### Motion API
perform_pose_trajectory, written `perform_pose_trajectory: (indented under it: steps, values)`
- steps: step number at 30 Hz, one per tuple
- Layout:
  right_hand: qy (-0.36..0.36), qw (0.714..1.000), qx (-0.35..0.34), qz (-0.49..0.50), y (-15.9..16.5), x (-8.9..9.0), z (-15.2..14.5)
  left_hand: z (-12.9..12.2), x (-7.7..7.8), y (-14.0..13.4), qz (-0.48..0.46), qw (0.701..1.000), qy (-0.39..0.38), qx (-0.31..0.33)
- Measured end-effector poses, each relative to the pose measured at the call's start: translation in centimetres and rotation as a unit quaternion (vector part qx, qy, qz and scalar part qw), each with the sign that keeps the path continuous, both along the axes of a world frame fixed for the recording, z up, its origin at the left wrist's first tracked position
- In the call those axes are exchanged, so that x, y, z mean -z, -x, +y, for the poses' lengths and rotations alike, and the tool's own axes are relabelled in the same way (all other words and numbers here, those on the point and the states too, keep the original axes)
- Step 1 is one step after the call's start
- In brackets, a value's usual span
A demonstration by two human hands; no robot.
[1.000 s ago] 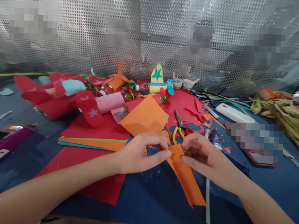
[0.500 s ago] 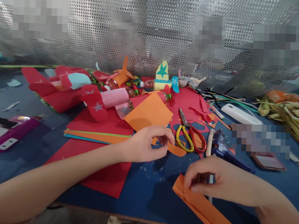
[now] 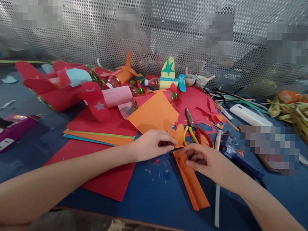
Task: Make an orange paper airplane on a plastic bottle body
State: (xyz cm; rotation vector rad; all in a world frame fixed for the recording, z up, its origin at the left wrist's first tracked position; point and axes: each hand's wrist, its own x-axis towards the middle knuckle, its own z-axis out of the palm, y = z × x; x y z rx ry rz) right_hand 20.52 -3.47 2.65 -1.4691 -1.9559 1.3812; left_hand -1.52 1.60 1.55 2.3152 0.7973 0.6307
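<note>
My left hand (image 3: 153, 145) is closed, its fingertips pinching the lower edge of an orange paper cutout (image 3: 179, 134) with rounded lobes. Close beside it, my right hand (image 3: 208, 161) grips the upper end of a folded orange paper strip (image 3: 193, 186), which slants down toward the table's front edge. The strip's top and the cutout's base meet or nearly meet between my fingers; whether they touch I cannot tell. Just behind my right hand lie scissors (image 3: 190, 119) with one yellow and one red handle, partly hidden.
Red sheets (image 3: 113, 185) and a stack of coloured paper lie to the left. Bottles wrapped in paper, such as a yellow one (image 3: 167, 84), stand at the back. A blue glue gun (image 3: 239, 160), a white strip (image 3: 217, 205) and a phone (image 3: 271, 150) are on the right.
My right hand has moved up and left with the folded strip, bringing it to my left hand. The orange cutout has been raised from lying flat, and now covers part of the scissors' surroundings.
</note>
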Motion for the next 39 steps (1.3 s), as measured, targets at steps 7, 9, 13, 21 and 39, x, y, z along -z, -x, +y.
perform_pose_trajectory:
  steps: [7,9,13,21,39]
  values:
    - [-0.002,1.000,0.026,-0.017,-0.3,-0.9,0.3,0.0,0.6,-0.6,-0.018,1.000,-0.009,0.002]
    - [-0.006,1.000,0.028,-0.010,-0.4,-0.7,0.4,0.1,0.7,-0.6,-0.021,1.000,-0.008,0.003]
    - [-0.008,1.000,0.023,-0.008,-0.5,-0.2,0.4,0.1,0.6,-0.7,-0.013,1.000,-0.007,-0.006]
    - [-0.066,0.995,0.044,-0.059,0.5,-0.4,-0.1,0.0,0.7,-0.6,-0.025,0.999,0.020,-0.005]
    - [-0.166,0.977,0.045,-0.126,0.7,-0.1,-0.2,-0.1,0.8,-0.5,-0.024,0.999,0.024,0.000]
